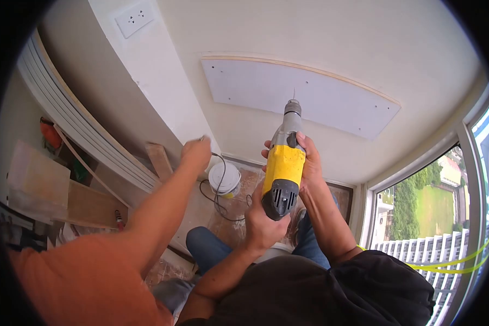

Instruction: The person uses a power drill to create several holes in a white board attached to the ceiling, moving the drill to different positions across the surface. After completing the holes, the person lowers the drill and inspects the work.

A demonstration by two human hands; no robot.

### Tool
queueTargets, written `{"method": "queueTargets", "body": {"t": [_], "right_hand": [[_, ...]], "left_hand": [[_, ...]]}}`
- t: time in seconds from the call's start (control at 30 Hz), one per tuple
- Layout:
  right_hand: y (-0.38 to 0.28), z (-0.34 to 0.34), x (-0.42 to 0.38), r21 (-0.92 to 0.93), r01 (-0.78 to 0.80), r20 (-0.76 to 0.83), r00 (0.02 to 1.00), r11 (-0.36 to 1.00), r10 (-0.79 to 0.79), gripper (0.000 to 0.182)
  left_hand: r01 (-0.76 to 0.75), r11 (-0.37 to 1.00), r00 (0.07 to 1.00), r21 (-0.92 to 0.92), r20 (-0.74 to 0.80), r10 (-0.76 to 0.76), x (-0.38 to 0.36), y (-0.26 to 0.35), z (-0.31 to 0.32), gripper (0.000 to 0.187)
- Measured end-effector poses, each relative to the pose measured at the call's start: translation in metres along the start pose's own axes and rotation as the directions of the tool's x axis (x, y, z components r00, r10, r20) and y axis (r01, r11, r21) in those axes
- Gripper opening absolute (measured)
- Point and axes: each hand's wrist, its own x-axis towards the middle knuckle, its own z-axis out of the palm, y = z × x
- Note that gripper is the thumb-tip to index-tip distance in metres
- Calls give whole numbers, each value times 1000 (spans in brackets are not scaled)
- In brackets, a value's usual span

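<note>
A yellow and grey power drill [286,163] is held in both my hands, its thin bit pointing up at a white board on the wall. My left hand [263,223] wraps round the drill's dark rear end. Farther forward, my right hand [309,160] grips the right side of its body, with fingertips showing on the left side too. The long white board [266,89] has several small dark holes or screw spots along its edges. Whether the bit touches the board I cannot tell.
At left a co-worker in an orange shirt [92,277] stretches out a closed hand [196,152] near a cable. Below stands a white bucket [224,176]. Long panels [87,122] lean at left, a socket [135,19] is on the wall column, and a window [424,201] is at right.
</note>
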Motion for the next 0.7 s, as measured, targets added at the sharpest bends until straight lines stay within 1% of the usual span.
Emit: {"method": "queueTargets", "body": {"t": [0.1,0.2,0.27,0.47,0.5,0.7], "right_hand": [[0,1,-1,4,11,11,1000,1000,-11,73],[2,-4,3,13,30,26,999,999,-30,73],[3,-7,5,27,34,44,998,999,-35,73],[-1,-5,4,-63,73,27,997,995,-71,73],[-1,-5,4,-54,69,24,997,996,-68,73],[1,-6,4,-31,58,26,998,998,-57,72]], "left_hand": [[-56,998,998,37,6,56,3,-1,0,76],[-33,999,999,0,10,33,3,-2,-1,77],[-57,998,998,-11,24,57,5,-3,-2,77],[-49,997,998,-53,24,50,6,-4,0,78],[-46,997,999,-63,24,48,6,-4,0,77],[-65,997,998,-41,24,66,7,-5,-1,78]]}}
